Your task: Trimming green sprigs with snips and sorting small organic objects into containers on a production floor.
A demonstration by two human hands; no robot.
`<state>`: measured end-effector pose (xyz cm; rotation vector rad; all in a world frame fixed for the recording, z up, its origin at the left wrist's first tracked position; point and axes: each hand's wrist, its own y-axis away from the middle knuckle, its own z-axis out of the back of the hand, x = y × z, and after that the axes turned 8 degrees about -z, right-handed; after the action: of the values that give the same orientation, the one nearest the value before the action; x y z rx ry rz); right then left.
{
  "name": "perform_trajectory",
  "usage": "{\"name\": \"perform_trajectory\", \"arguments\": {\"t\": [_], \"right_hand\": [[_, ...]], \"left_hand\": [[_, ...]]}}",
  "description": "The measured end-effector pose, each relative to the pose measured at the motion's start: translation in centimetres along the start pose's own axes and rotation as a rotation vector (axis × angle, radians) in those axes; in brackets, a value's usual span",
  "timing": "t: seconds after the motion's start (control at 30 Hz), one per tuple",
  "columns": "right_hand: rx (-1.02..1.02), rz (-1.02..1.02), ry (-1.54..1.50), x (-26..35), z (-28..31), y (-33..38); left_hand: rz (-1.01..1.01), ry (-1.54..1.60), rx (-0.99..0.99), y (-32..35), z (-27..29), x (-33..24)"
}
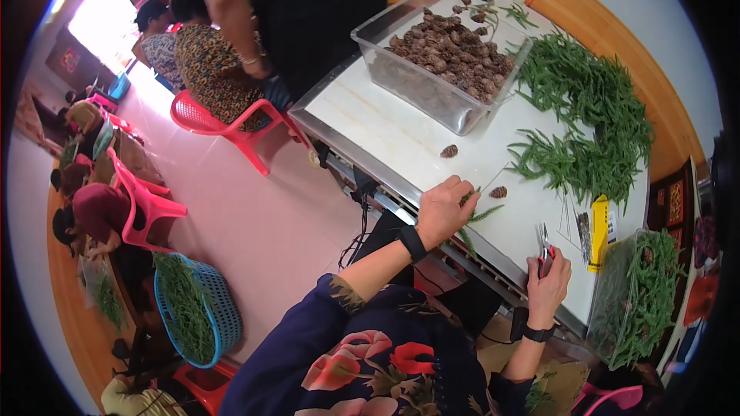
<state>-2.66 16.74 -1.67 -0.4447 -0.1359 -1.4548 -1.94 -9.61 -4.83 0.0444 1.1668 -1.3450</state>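
Observation:
My left hand (445, 209) is closed at the table's near edge, pinching a green artificial sprig (482, 214). Something small and brown shows at the fingertips, perhaps a pine cone, mostly hidden. In my right hand (549, 286) is a pair of pliers (546, 253) with red and black handles, jaws pointing away from me. One loose pine cone (498, 192) lies just right of my left hand, and another pine cone (449, 152) lies beyond it. Thin wires (566, 219) are spread on the white tabletop (385, 131) past the pliers.
A clear plastic bin (432, 96) full of pine cones stands at the back. Green sprigs (593, 108) are heaped at the right, near a yellow package (598, 231) and a clear box (617, 323) of greenery. Left are a person standing, a pink chair (231, 127) and a blue basket (231, 312).

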Motion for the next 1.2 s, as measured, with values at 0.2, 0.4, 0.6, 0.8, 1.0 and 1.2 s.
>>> {"name": "perform_trajectory", "arguments": {"t": [0.2, 0.4, 0.6, 0.8, 1.0, 1.2], "right_hand": [[-0.004, 0.02, -0.007, 0.6, 0.2, -0.7], [-0.035, 0.055, 0.035, 0.3, -0.7, -1.2], [-0.074, 0.093, 0.036, -0.4, -1.3, -1.7], [-0.076, 0.107, 0.061, 0.5, -0.5, -2.1], [-0.206, 0.238, -0.192, 3.3, 0.0, -1.3], [0.097, 0.095, -0.518, 4.4, -2.4, -0.4]], "left_hand": [[0.017, 0.012, -0.007, -0.2, 0.1, 0.0], [0.112, 0.097, 0.011, -0.3, -0.1, 0.0], [0.362, 0.628, 0.02, -0.8, -0.1, 0.0], [0.576, 1.016, 0.254, -0.2, -0.5, -1.9], [0.609, 1.021, 0.286, -0.2, -2.1, -1.8], [0.105, 0.702, 0.179, -0.3, -4.3, -1.7]]}}
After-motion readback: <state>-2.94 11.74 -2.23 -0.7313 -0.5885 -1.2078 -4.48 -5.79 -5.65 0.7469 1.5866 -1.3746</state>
